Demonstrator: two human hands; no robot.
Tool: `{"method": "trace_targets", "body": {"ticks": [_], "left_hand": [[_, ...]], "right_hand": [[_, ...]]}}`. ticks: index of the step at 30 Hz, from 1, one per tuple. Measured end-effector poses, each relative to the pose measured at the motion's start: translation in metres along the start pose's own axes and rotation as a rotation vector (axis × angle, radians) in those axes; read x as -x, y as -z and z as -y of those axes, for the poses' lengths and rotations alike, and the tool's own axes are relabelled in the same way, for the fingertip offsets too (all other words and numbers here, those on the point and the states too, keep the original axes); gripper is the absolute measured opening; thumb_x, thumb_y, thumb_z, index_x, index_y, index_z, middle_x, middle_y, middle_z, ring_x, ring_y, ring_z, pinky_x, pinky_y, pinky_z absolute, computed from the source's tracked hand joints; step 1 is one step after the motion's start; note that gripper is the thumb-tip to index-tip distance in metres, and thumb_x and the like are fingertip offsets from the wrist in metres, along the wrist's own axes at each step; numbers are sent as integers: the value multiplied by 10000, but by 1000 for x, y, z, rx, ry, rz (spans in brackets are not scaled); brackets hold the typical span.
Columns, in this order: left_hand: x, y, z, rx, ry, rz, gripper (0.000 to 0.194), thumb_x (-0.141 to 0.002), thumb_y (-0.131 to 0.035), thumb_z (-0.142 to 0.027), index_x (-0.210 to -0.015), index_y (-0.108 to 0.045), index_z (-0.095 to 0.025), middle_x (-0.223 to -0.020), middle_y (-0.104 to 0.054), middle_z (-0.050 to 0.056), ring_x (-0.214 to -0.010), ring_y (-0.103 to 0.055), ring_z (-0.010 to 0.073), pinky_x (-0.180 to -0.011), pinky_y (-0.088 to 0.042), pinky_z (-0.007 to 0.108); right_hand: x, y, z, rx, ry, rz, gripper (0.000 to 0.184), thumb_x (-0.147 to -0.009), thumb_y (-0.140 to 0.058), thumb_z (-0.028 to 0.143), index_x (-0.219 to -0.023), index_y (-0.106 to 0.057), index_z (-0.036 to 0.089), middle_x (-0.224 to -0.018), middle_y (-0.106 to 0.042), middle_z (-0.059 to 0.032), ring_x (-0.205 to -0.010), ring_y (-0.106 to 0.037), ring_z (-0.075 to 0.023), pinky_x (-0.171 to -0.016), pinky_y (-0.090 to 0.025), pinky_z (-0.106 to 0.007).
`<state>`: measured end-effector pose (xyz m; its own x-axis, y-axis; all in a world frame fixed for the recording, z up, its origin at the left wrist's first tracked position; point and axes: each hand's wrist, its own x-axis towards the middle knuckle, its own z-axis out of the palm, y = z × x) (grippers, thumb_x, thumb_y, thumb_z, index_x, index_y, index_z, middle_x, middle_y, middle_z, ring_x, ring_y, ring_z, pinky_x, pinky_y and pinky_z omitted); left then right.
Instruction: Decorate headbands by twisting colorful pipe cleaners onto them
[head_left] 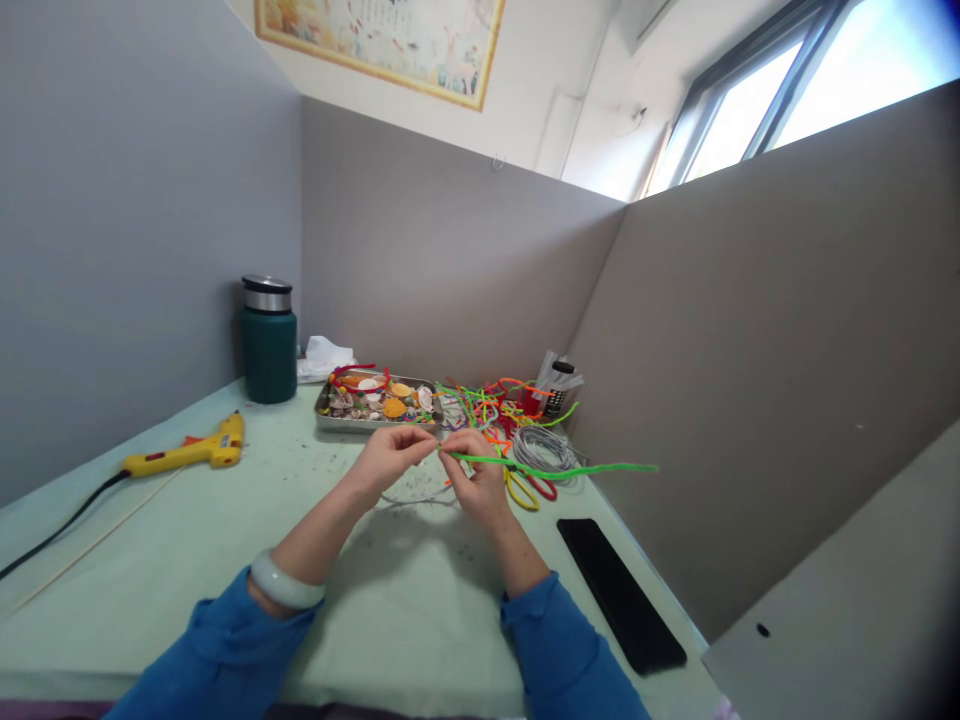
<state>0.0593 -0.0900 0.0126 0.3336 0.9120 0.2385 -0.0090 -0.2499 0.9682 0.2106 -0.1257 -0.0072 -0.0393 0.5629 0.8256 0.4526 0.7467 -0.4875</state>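
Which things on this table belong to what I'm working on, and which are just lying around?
Likely part of the job:
green pipe cleaner, at the fingertips of left hand and right hand
heaped multicoloured pipe cleaners
perhaps the yellow glue gun, in neither hand

Probably just lying about:
dark green flask
black phone-like slab
white tissue

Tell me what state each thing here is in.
Green stem: held up, nearly straight.
Left hand: pinched at its end.
Right hand: pinching it close by.
Bottle: upright, lid on.
Glue gun: lying down, corded.
Metal tray: filled.
Grey wire: coiled.
Black slab: lying flat.
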Motion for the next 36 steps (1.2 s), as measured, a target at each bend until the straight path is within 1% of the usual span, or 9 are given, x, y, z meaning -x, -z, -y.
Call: {"method": "trace_targets", "body": {"ticks": [6,17,25,30,36], "left_hand": [[-1,1,2,-10,-4,45,300,-677,-628,-414,-783,-660,-136,-545,-451,-46,-458,-302,58,-413,-197,196],[0,-1,2,20,-6,50,296,-678,-635,-394,-830,-636,-140,-535,-451,-54,-440,-293,53,-407,-190,194],[-2,0,5,-26,-36,40,229,-707,-610,-363,-730,-645,-138,-546,-464,-42,-450,-309,57,-405,-203,194],[-1,-1,3,-38,-47,15,234,-690,-620,-373,-671,-631,-139,-522,-454,-48,-445,-310,60,-408,-213,200],[-1,-3,3,-59,-75,-8,253,-669,-627,-387,-652,-634,-135,-514,-460,-49,-454,-331,66,-426,-242,205]], "right_hand": [[0,-1,0,60,18,-46,38,-792,-560,165,-785,-574,199,-826,-575,-38,-829,-555,-177,-768,-438,-339],[1,-4,-1,107,52,-87,47,-791,-559,152,-789,-566,198,-810,-578,-36,-812,-563,-169,-746,-455,-329],[3,-5,-2,139,66,-94,58,-784,-560,142,-791,-565,200,-800,-587,-36,-807,-562,-173,-738,-462,-328],[4,-5,-3,160,87,-94,51,-785,-564,149,-798,-569,198,-801,-589,-40,-811,-563,-175,-739,-465,-332],[4,-5,-2,194,105,-82,52,-796,-561,151,-807,-578,198,-808,-601,-43,-814,-571,-176,-746,-462,-339]]}}
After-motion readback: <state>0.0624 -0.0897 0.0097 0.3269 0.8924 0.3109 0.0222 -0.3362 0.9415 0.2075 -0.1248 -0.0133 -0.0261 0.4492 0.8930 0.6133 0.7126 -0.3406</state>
